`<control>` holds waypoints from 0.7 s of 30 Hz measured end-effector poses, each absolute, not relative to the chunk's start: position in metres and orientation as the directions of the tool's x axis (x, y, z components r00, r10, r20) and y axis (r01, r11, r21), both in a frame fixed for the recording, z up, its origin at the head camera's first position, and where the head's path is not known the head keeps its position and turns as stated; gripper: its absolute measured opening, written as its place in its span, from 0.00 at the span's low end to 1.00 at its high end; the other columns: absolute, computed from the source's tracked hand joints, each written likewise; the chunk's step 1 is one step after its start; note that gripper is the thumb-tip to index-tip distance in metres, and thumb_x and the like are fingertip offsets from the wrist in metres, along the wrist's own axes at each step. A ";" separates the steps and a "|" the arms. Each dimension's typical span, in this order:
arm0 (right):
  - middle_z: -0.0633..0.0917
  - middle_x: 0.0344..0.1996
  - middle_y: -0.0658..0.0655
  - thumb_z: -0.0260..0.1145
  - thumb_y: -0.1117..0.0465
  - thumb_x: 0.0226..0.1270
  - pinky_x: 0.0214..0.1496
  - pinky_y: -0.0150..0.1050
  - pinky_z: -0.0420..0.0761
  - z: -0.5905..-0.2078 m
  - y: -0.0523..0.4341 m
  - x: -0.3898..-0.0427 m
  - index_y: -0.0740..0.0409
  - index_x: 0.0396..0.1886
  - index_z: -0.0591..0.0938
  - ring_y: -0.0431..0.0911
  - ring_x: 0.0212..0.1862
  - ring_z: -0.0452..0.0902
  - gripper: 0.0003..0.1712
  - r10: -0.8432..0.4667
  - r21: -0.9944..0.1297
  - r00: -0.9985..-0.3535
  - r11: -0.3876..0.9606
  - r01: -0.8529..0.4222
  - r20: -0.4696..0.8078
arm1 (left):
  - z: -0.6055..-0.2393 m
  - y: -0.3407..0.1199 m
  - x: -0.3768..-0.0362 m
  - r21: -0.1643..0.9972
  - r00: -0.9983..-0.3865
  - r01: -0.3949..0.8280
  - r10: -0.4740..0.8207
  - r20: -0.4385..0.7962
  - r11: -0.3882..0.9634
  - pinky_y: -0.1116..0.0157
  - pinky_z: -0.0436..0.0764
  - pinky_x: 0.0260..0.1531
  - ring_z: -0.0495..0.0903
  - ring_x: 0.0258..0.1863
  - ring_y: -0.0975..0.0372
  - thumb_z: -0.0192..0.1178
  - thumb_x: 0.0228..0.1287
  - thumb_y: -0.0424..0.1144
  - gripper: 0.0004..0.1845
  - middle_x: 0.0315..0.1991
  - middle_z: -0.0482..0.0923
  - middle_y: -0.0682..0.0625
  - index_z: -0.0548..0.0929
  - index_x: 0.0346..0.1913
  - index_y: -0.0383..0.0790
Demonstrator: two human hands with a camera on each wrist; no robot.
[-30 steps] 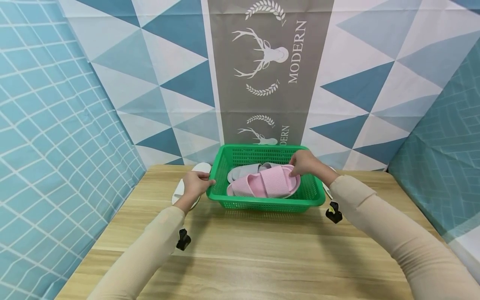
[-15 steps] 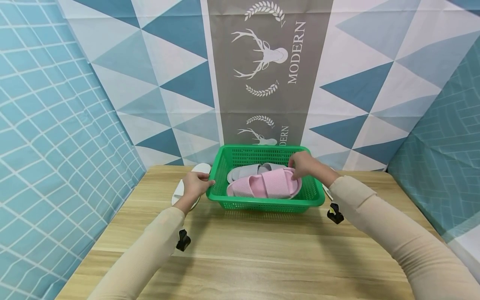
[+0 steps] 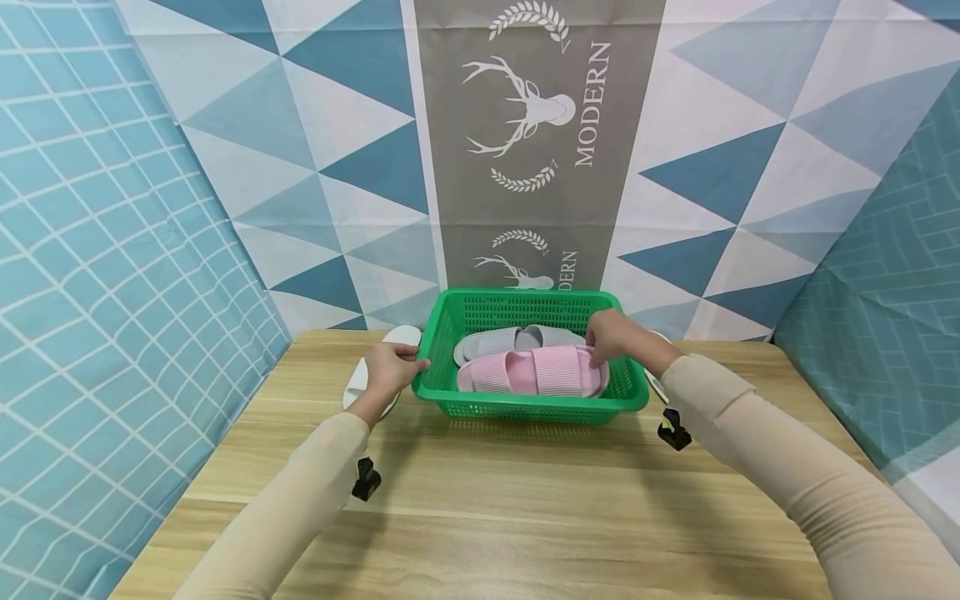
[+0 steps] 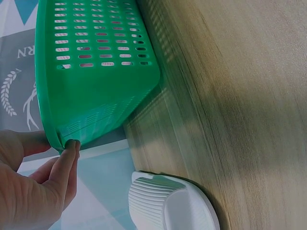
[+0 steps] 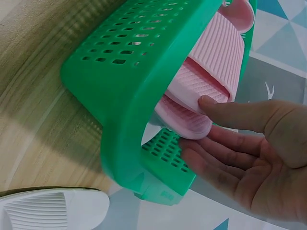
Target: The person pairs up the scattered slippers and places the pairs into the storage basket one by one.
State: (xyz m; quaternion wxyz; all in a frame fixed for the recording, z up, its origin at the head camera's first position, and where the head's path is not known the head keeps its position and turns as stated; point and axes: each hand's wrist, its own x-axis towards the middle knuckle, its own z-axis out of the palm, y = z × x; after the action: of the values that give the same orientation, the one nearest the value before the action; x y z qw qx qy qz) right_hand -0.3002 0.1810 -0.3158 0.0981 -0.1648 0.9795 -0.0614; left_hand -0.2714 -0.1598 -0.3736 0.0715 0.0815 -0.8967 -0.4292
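Around the left rim of a green plastic basket (image 3: pixel 532 402) curls my left hand (image 3: pixel 388 367), thumb on one side and fingers on the other. My right hand (image 3: pixel 617 333) reaches over the basket's right end and pinches the end of a pair of pink slippers (image 3: pixel 558 372). In the right wrist view the thumb presses on the upper pink slipper (image 5: pixel 189 86) and the fingers sit beneath the lower one. The pink pair lies lengthwise along the basket's front side. Behind it is a pair of grey slippers (image 3: pixel 495 340), partly covered.
White slippers (image 3: pixel 358 382) lie on the wooden table (image 3: pixel 495 517) left of the basket, partly behind my left hand. Another white slipper (image 5: pixel 43 211) is at the right, mostly hidden by my right arm in the head view. A patterned wall covering (image 3: pixel 525 167) hangs close behind the basket.
The pink slippers have shifted slightly right and their right end has come down, so they lie flatter in the basket. My right hand moved with them. The left hand stays put.
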 end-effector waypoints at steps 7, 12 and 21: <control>0.89 0.32 0.58 0.74 0.59 0.50 0.37 0.39 0.84 -0.316 0.182 -0.299 0.63 0.33 0.87 0.47 0.34 0.82 0.13 -0.334 -0.096 -0.919 0.942 -0.320 -0.212 | -0.374 -0.159 -0.272 0.787 -0.976 -0.089 -0.211 0.054 0.610 0.58 0.85 0.43 0.84 0.46 0.47 0.68 0.56 0.35 0.17 0.44 0.85 0.35 0.84 0.48 0.30; 0.88 0.34 0.59 0.72 0.56 0.56 0.38 0.41 0.83 -0.315 0.184 -0.297 0.64 0.35 0.87 0.46 0.33 0.81 0.14 -0.341 -0.084 -0.913 0.940 -0.331 -0.224 | -0.373 -0.160 -0.272 0.795 -0.975 -0.104 -0.220 0.038 0.598 0.59 0.85 0.43 0.84 0.46 0.48 0.68 0.56 0.36 0.18 0.45 0.85 0.36 0.84 0.49 0.31; 0.87 0.43 0.65 0.70 0.56 0.59 0.45 0.47 0.84 -0.319 0.202 -0.289 0.69 0.45 0.84 0.57 0.45 0.83 0.21 -0.393 -0.153 -0.905 0.916 -0.370 -0.162 | -0.379 -0.169 -0.271 0.845 -0.983 -0.116 -0.182 -0.023 0.521 0.57 0.82 0.51 0.82 0.52 0.48 0.67 0.57 0.39 0.20 0.50 0.83 0.37 0.83 0.52 0.33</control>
State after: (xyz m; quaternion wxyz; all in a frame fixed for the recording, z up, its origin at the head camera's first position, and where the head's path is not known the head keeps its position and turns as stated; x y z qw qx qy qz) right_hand -0.2885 0.2017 -0.3193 0.0953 -0.1960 0.9742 -0.0594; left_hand -0.2711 -0.1692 -0.3786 0.0343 0.0857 -0.8715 -0.4817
